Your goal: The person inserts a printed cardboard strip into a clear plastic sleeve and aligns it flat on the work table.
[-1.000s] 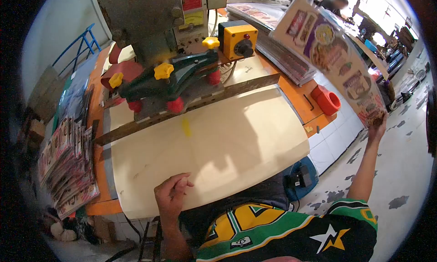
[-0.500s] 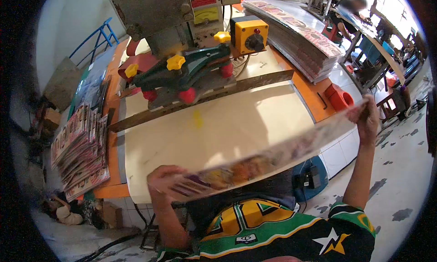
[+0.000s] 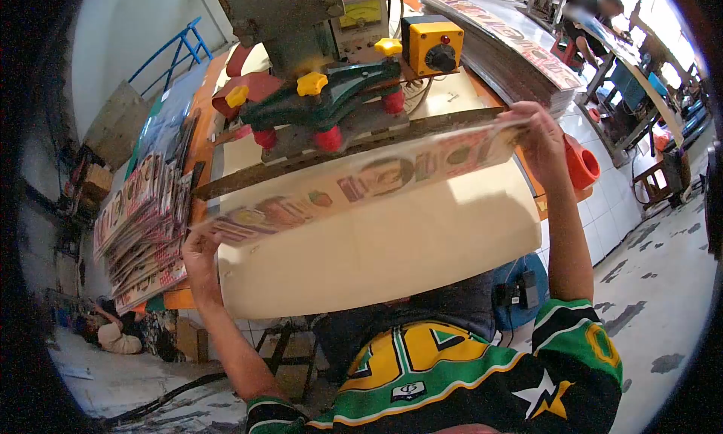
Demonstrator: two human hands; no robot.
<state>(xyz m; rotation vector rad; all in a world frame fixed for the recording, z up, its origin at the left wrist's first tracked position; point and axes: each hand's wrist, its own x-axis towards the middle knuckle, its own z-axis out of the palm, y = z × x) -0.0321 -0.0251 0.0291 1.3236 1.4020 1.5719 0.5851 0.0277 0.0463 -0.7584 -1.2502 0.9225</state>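
Note:
A long printed plastic sheet with food pictures is stretched between my two hands, over the cream-coloured work surface. My left hand pinches its left end, close to a stack of folded printed sheets. The right end is gripped by my right hand, near an orange-red ring-shaped roll. Along its far side the sheet runs close to the long metal bar of a press; whether they touch I cannot tell. Above the bar sits a dark green clamp frame with yellow knobs and red feet.
A yellow control box with a black dial stands behind the bar. A tall stack of printed sheets lies at the back right. Beyond it, a person sits at a table. Another person is low at the left.
Both hands have moved away from my body, carrying the sheet from the near edge of the work surface up to the metal bar. The camera view has shifted slightly.

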